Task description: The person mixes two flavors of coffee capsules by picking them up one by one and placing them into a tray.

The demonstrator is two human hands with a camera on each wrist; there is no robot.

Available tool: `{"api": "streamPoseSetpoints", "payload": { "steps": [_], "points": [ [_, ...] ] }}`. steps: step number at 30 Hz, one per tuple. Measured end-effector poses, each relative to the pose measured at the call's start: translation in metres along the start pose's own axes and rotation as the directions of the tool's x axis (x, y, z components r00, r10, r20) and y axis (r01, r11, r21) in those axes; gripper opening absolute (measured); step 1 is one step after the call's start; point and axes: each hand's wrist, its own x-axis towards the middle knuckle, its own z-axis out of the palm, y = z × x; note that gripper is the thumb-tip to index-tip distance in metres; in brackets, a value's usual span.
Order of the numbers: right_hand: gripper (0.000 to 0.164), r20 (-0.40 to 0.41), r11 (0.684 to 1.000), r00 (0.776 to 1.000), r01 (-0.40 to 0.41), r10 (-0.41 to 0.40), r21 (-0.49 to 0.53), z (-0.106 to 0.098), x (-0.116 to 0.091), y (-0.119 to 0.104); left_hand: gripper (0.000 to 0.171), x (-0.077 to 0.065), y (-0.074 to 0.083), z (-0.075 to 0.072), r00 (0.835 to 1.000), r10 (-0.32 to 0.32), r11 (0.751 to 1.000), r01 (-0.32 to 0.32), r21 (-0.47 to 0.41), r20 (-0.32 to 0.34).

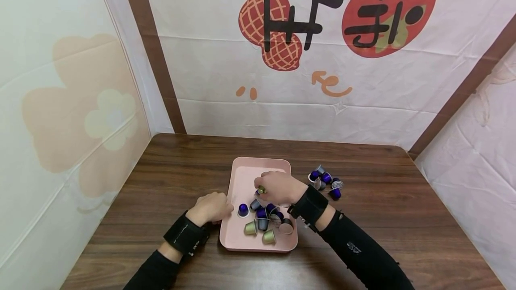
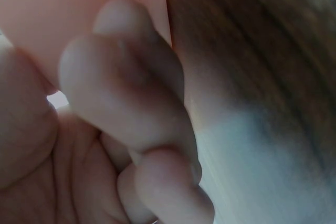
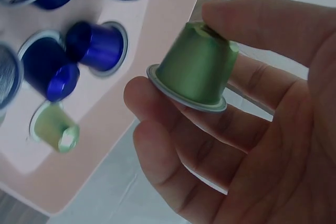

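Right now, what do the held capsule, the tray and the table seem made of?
Held capsule: probably aluminium, satin green; metallic sheen, silvery rim. Tray: plastic or perhaps coated metal, matte pink; smooth, evenly coloured. Table: wood or wood-look laminate, slightly glossy; brown grain, soft reflections.

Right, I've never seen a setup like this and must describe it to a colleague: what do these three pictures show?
There is no robot here, just a person's two bare hands. The wide picture comes from a camera on the head; the two close ones come from cameras on each wrist. On the brown table lies a pink tray with small blue, green and grey capsules in it; a second cluster sits right of the tray. The right hand holds a green capsule above the tray. The left hand grips the tray's left edge.
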Motion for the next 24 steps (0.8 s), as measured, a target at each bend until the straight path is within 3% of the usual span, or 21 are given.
{"api": "streamPoseSetpoints", "payload": {
  "steps": [12, 24],
  "points": [
    [0.021, 0.035, 0.999, 0.998, -0.046, 0.046, 0.016, 0.01, 0.013, -0.003, 0.033, 0.001, 0.001, 0.001, 1.0, -0.005, 1.0, 0.005, -0.003, 0.004],
    [0.025, 0.06, 0.997, 0.997, -0.052, 0.048, 0.058, 0.001, -0.001, 0.008, 0.032, 0.0, 0.0, 0.001, 1.0, -0.016, 1.0, 0.016, 0.001, 0.014]
  ]
}}
